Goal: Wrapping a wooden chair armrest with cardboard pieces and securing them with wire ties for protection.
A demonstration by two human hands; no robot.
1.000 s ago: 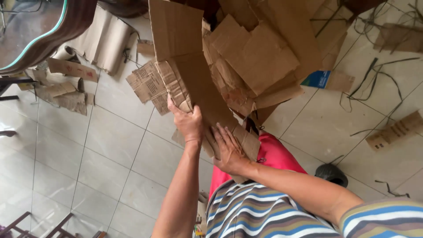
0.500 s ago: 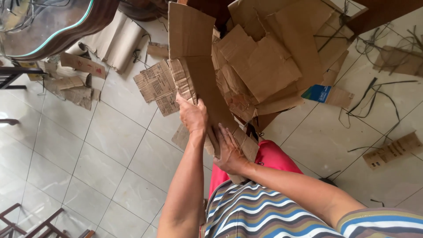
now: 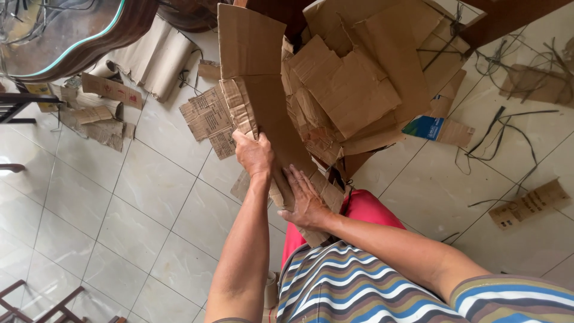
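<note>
My left hand [image 3: 254, 154] grips the left edge of a long flattened brown cardboard sheet [image 3: 263, 101], just below its crumpled torn flap. My right hand [image 3: 306, 203] lies flat with spread fingers on the same sheet's near end, pressing it against my lap. Behind the sheet stands a thick pile of flattened cardboard pieces [image 3: 359, 78], layered and overlapping. My red trousers [image 3: 368, 206] and striped shirt show below the hands.
Loose cardboard scraps [image 3: 209, 116] lie on the tiled floor, with more [image 3: 98, 110] at left and one [image 3: 529, 204] at right. A blue-printed carton flap [image 3: 426, 127], black straps [image 3: 508, 137], a glass-topped wooden table [image 3: 66, 36] and a chair frame [image 3: 36, 299] are around.
The view shifted a little. My left hand slid slightly up and left along the sheet's edge; my right hand stays pressed on its near end.
</note>
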